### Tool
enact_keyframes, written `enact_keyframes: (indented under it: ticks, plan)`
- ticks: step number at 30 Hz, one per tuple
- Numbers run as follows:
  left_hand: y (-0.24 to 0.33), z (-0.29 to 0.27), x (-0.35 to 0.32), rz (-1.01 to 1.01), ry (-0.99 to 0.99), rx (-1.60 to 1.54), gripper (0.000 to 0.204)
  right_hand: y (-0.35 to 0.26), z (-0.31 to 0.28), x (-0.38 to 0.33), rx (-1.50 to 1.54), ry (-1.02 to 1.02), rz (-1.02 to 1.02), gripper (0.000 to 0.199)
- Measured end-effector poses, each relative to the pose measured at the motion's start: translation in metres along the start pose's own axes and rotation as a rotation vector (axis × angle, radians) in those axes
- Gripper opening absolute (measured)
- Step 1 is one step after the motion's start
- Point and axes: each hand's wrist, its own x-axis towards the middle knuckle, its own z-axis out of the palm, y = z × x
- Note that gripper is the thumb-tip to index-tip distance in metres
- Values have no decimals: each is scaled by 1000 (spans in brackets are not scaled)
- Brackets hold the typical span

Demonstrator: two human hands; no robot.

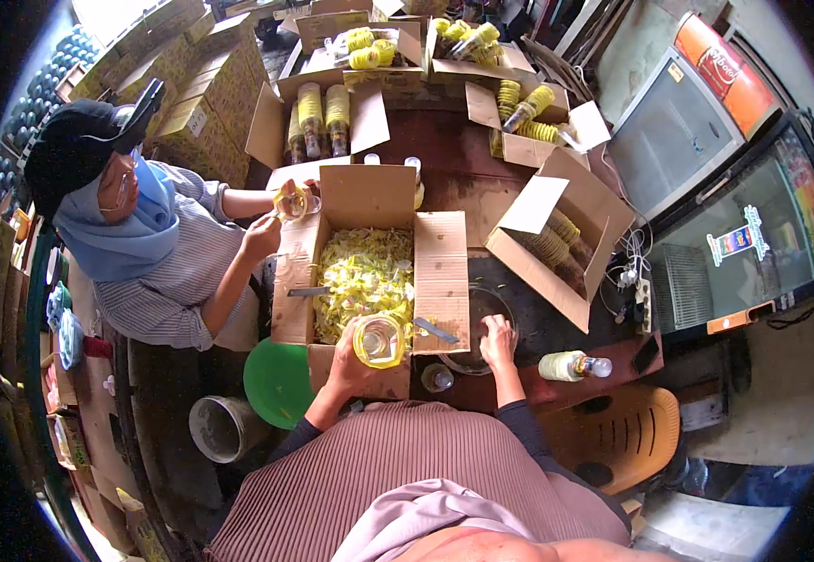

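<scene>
While the left hand (347,364) clasps the jar (379,341), the right hand (498,343) curls to its right; pinching anything? Can't tell!

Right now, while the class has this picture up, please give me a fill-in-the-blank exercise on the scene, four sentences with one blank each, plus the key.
1. The person's left hand grips a round, clear container edged in ____.
2. The open box of yellowish scraps is made of ____.
3. The co-worker wears a cap that is ____ in colour.
4. The orange chair stands on the person's ____ side.

Missing words: yellow; cardboard; black; right.
</scene>
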Motion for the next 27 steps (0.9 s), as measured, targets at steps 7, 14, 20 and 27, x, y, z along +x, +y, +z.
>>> enact_keyframes:
  ticks: [7, 14, 20, 27]
  plan:
    - [6, 2, 3, 25, 38, -31, 62, -54, -35, 4, 311, 203, -123, 10]
    - [17, -12, -9, -24, 105, -29, 60, -88, -18, -8, 122, 59, -140, 22]
    - [9, -18, -33, -60, 151, -42, 57, -88, -11, -10, 120, 14, -58, 18]
    - [15, -20, -38, -82, 152, -32, 59, -90, -24, -5, 421, 72, -78, 16]
